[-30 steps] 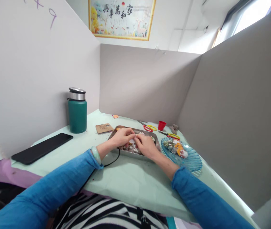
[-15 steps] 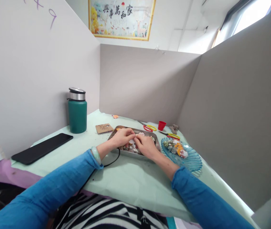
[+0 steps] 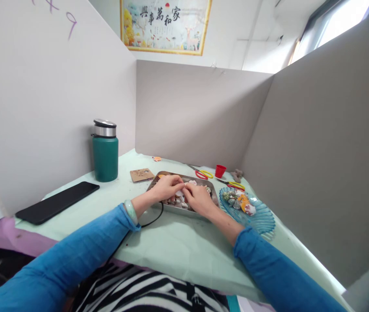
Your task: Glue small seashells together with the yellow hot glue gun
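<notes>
Above a metal tray (image 3: 200,213) of small shell-like pieces, my two hands meet with their fingertips nearly touching. My left hand (image 3: 168,187) comes in from the left, a pale green bangle (image 3: 131,211) on its wrist, with thumb and fingers pinched together. From the right reaches my right hand (image 3: 197,197), its fingers also pinched. Whatever lies between the fingertips is too small to make out. Just right of the tray a blue glass plate (image 3: 264,219) holds several small decorated pieces, orange, white and green.
Behind the tray lie two pairs of scissors (image 3: 204,174) and a red cup (image 3: 220,171). A brown card (image 3: 142,174), a green bottle (image 3: 106,158) and a black phone-like slab (image 3: 59,202) are on the left. A black cord runs by the tray. Grey panels enclose the table.
</notes>
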`<action>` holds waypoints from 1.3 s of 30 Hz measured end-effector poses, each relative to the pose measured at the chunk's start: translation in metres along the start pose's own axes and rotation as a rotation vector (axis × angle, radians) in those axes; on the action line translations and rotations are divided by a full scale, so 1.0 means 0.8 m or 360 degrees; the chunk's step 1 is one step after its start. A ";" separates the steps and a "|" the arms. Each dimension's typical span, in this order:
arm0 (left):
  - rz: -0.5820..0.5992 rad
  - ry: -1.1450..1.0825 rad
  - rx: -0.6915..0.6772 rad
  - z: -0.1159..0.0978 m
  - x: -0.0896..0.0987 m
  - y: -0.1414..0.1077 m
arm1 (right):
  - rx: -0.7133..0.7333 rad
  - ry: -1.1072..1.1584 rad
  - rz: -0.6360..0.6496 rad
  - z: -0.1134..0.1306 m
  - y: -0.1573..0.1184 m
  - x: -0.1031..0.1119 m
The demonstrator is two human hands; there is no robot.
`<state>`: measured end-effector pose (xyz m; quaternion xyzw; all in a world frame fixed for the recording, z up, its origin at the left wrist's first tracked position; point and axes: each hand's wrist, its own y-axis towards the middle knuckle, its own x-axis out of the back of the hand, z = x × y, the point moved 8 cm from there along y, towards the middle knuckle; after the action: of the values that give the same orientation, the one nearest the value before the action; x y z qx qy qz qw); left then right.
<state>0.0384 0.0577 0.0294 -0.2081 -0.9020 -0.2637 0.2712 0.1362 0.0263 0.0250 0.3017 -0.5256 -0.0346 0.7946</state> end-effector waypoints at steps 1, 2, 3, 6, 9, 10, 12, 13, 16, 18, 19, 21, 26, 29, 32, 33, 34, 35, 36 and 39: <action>0.0001 0.0009 -0.0010 0.000 0.000 0.000 | 0.0000 -0.0003 0.0003 0.000 0.000 0.000; 0.0000 0.0018 -0.0016 0.000 0.000 0.001 | 0.0002 -0.0005 0.0007 0.000 0.000 0.000; -0.0001 0.0028 -0.0020 0.000 0.000 0.001 | 0.0005 -0.0007 0.0009 0.001 0.000 0.000; -0.0001 0.0059 -0.0022 0.001 -0.001 0.001 | 0.0016 -0.0010 0.0006 0.002 -0.001 0.000; 0.0016 0.0080 -0.0020 0.001 -0.002 0.001 | 0.0022 -0.0003 0.0006 0.002 -0.001 0.000; 0.0017 0.0086 -0.0021 0.001 -0.002 0.001 | 0.0019 -0.0003 0.0008 0.001 -0.001 0.000; 0.0006 0.0094 -0.0029 0.000 -0.001 0.001 | 0.0010 -0.0007 0.0011 0.001 -0.001 0.000; 0.0002 0.0094 -0.0032 0.000 -0.001 0.001 | 0.0011 -0.0008 0.0016 0.001 -0.001 0.000; 0.0009 0.0076 -0.0031 0.001 -0.001 0.001 | 0.0010 -0.0010 0.0025 0.003 -0.001 0.001; 0.0018 0.0064 -0.0028 0.001 -0.002 0.002 | 0.0000 -0.0013 0.0034 0.003 -0.001 0.001; 0.0019 0.0061 -0.0028 0.001 -0.002 0.002 | -0.0006 -0.0015 0.0036 0.003 -0.001 0.001; 0.0012 0.0061 -0.0031 0.001 -0.001 0.002 | -0.0014 -0.0020 0.0042 0.002 -0.001 0.000; 0.0000 0.0086 -0.0024 -0.003 0.000 0.000 | -0.0019 -0.0059 0.0026 0.001 -0.001 0.000; 0.0005 0.0091 -0.0037 -0.005 0.001 0.000 | -0.0015 -0.0091 0.0018 0.001 -0.001 0.001; 0.0010 0.0084 -0.0050 -0.004 0.000 0.001 | -0.0033 -0.0112 0.0017 0.001 -0.001 0.001; 0.0010 0.0081 -0.0048 -0.003 0.000 0.001 | -0.0035 -0.0112 0.0020 0.001 -0.001 0.001; 0.0007 0.0078 -0.0043 -0.002 0.000 0.002 | -0.0034 -0.0109 0.0024 0.001 0.000 0.001; 0.0008 0.0074 -0.0039 -0.001 0.000 0.002 | -0.0034 -0.0105 0.0026 0.001 0.000 0.001; 0.0005 0.0072 -0.0038 0.000 0.000 0.002 | -0.0034 -0.0101 0.0030 0.001 0.000 0.000; 0.0005 0.0061 -0.0042 0.001 -0.001 0.003 | -0.0039 -0.0099 0.0028 0.000 0.000 0.000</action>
<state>0.0395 0.0597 0.0292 -0.2082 -0.8927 -0.2791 0.2860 0.1364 0.0269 0.0251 0.2861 -0.5522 -0.0433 0.7819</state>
